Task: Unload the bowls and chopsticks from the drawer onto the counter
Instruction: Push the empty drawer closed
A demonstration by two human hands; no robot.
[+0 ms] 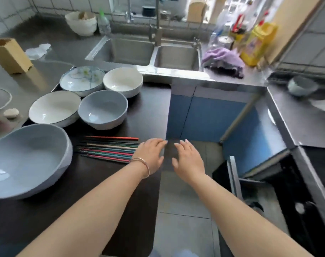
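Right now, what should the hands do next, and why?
Probably reach the right hand down to the open drawer at lower right to check for anything left. Both hands are open and hold nothing. Five bowls and the chopsticks already lie on the dark counter, beside the left hand. The drawer's inside is too dark to tell if it's empty.
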